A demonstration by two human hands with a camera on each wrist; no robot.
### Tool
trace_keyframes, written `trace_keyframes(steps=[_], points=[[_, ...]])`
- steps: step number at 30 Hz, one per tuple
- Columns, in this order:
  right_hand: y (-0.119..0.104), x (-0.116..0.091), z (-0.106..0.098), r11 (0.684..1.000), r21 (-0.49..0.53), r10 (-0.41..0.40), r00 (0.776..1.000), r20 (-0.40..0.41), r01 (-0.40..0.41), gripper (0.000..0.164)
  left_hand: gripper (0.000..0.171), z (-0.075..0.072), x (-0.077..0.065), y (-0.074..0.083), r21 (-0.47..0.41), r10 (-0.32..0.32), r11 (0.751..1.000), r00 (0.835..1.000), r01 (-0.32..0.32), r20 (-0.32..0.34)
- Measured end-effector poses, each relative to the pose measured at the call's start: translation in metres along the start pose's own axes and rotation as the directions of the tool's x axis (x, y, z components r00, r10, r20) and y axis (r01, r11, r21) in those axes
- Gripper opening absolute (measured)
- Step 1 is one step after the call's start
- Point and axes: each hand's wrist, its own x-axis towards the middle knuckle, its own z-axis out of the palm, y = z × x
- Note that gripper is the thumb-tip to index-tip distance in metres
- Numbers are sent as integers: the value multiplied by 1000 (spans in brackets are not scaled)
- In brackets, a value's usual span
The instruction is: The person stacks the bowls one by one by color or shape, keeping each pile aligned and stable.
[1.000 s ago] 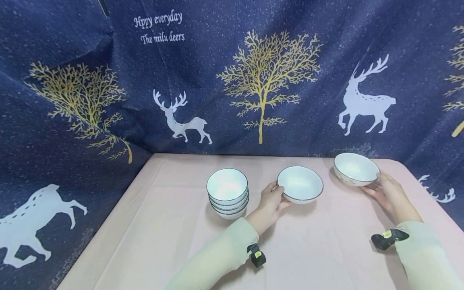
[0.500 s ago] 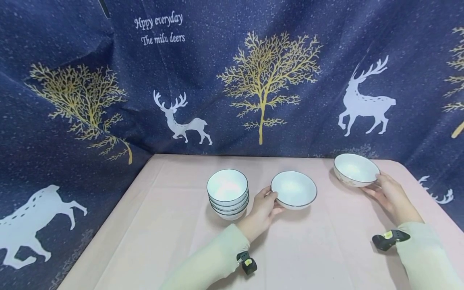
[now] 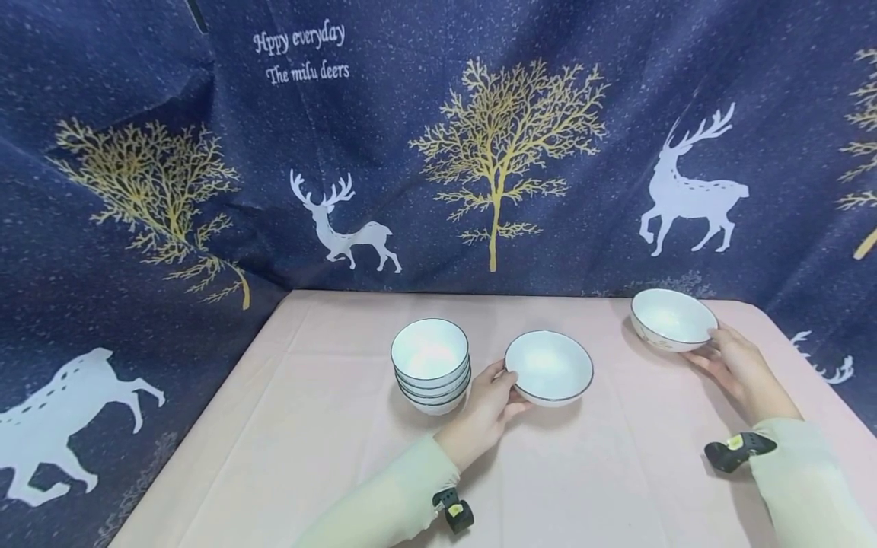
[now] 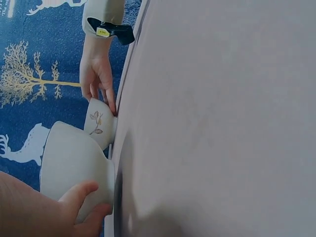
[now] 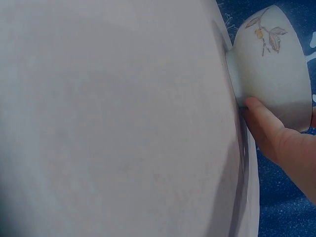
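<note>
My left hand (image 3: 483, 411) grips a white bowl with a dark rim (image 3: 548, 367) by its left side, thumb near the rim. In the left wrist view this bowl (image 4: 71, 158) shows a plain outer wall; whether its foot touches the table I cannot tell. At the far right, my right hand (image 3: 741, 374) holds another white bowl (image 3: 673, 316) by its right side. Leaves and a yellow bud decorate that bowl's outer wall (image 5: 276, 64) in the right wrist view. Just left of my left hand stands a stack of several similar bowls (image 3: 430, 352).
A pale pink cloth covers the table (image 3: 288, 457). Behind it hangs a dark blue cloth (image 3: 438, 152) printed with white deer and golden trees. The table's far edge lies close behind the right-hand bowl.
My left hand has drawn its bowl left and nearer to me, closer to the stack. My right hand and its bowl have stayed in place.
</note>
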Motion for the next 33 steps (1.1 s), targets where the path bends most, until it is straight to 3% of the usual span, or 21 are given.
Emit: trace_keyframes(steps=[16,33], points=[[-1,-1,0,999,11,35,999,-15,-35,65,53,-15,-11,-2,32,11,999,1000,-11,5],[5,4,-7,996,91,19,999,46,-23,72,53,-24,-18,0,51,14,999,1000,-15,19]])
